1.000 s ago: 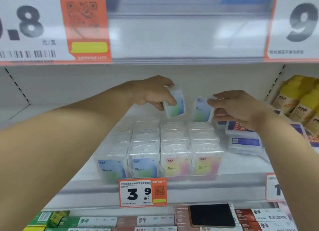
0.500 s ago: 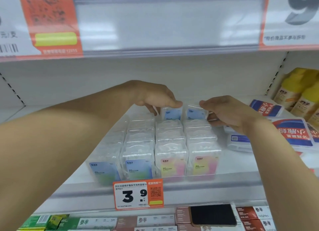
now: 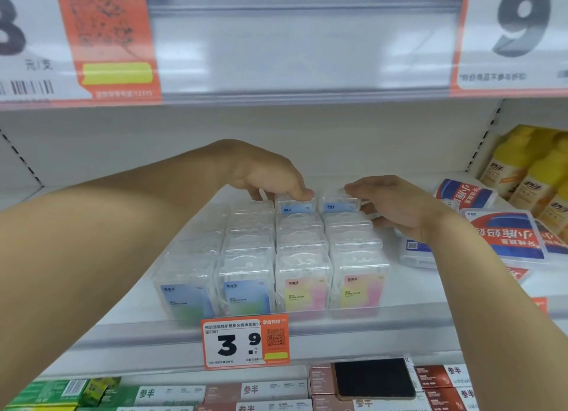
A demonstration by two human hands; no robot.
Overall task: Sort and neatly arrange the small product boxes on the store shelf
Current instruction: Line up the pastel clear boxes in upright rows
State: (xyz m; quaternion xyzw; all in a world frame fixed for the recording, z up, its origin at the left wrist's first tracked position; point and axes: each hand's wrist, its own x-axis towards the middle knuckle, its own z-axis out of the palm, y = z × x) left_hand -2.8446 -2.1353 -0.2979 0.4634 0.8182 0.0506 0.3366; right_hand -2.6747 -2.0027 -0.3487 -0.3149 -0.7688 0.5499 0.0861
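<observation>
Small clear plastic boxes stand in four rows on the white shelf (image 3: 408, 287). The front boxes of the two left rows carry blue-green labels (image 3: 246, 297); those of the two right rows carry yellow-pink labels (image 3: 302, 293). At the back of the two right rows stand two blue-labelled boxes. My left hand (image 3: 270, 177) grips the left back box (image 3: 295, 207) from above. My right hand (image 3: 390, 201) pinches the right back box (image 3: 339, 205), fingertips on its top and thumb at its side. Both boxes stand upright on the shelf, side by side.
Flat red, white and blue packs (image 3: 504, 235) lie to the right of the rows, with yellow bottles (image 3: 528, 170) behind them. A 3.9 price tag (image 3: 246, 344) hangs on the shelf's front rail. Boxed goods fill the shelf below (image 3: 270, 390). The upper shelf's price strip (image 3: 276, 41) hangs overhead.
Both hands lowered the two blue-labelled boxes from mid-air onto the shelf behind the two right rows. The boxes now stand upright and level with each other.
</observation>
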